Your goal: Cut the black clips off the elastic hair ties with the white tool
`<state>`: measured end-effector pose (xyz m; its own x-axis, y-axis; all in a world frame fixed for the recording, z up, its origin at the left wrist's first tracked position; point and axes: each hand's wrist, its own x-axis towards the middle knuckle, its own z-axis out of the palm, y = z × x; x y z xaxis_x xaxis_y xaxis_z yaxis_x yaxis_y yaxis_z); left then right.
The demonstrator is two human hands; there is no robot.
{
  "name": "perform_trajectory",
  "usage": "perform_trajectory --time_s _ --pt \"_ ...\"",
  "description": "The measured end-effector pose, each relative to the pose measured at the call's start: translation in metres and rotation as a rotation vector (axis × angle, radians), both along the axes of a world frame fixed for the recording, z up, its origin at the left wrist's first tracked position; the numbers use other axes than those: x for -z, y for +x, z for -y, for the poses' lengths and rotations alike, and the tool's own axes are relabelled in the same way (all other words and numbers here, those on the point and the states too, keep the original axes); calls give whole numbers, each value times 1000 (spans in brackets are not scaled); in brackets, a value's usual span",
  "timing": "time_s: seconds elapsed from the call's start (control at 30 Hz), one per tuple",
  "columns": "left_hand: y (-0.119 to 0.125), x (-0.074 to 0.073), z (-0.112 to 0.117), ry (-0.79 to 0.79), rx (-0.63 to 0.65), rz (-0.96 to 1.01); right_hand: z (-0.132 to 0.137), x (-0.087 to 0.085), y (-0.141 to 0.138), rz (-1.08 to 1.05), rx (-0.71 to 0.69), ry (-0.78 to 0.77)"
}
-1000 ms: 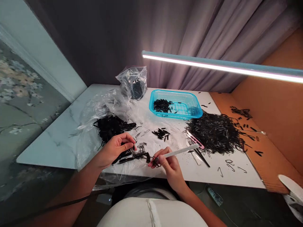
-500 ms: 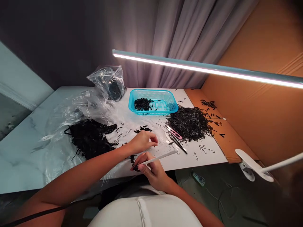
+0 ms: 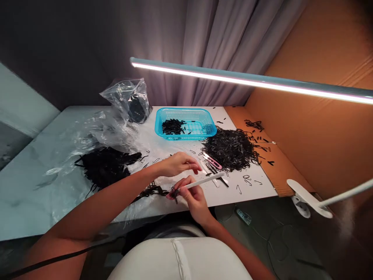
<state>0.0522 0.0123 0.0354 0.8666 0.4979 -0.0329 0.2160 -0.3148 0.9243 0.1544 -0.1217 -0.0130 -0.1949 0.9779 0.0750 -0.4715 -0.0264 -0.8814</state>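
My right hand [image 3: 198, 200] is closed around a slim white stick [image 3: 205, 179] that points up to the right. Small black pieces [image 3: 174, 192] show at its fingertips; their exact kind is hard to make out. Just above it, my left hand [image 3: 179, 164] hovers palm down, fingers loosely stretched and nothing visible in them. Past its fingertips lie a pink craft knife [image 3: 214, 161] and black tweezers [image 3: 223, 181]. Black strips [image 3: 151, 190] lie under the left forearm.
A blue plastic basket [image 3: 215, 130] holds small black pieces. To its right is a heap of thin black loops [image 3: 233, 149]; a black pile of strips [image 3: 105, 167] lies left on clear plastic film [image 3: 96, 134]. A lit lamp tube [image 3: 247, 80] hangs above the table.
My left hand has moved right and slightly up, toward the knife and tweezers. The right hand and white stick have shifted a little right and up. The whole view has turned slightly.
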Motion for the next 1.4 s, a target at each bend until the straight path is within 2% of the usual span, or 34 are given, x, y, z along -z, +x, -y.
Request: perform_trajectory --time_s 0.03,0.13,0.17,0.23,0.33,0.4,0.5,0.57,0.67,0.97,1.13,1.23,1.4 --pt "-17 -2 1 -30 -32 -5 -4 -1 1 -65 15 -36" --pt "-66 -6 16 -142 21 -29 -20 -6 2 -223 25 -119" --pt "-78 -5 24 -171 -3 -48 -26 -9 2 -257 23 -142" --pt "-95 -3 41 -249 -132 -99 -35 -16 1 -300 20 -181" --pt "-107 1 62 -331 -417 -95 -41 -22 -1 -307 -1 -235" --pt "-111 3 72 -342 -540 -58 -40 -22 -5 -271 -18 -254" --pt "-114 5 81 -365 -636 21 -35 -15 -12 -109 -25 -227" --pt "-114 7 85 -376 -658 75 -30 -10 -18 25 -20 -184" --pt "-112 11 90 -390 -619 117 -26 -8 -23 153 18 -125" --pt "-105 16 95 -224 -685 -24 -23 -19 -20 241 85 -105" --pt "-104 19 98 -92 -739 -25 -20 -20 -22 197 56 -128" --pt "-104 21 98 -77 -760 -11 -21 -20 -24 163 59 -140" --pt "-105 20 96 -18 -782 -93 -24 -15 -25 98 43 -153"
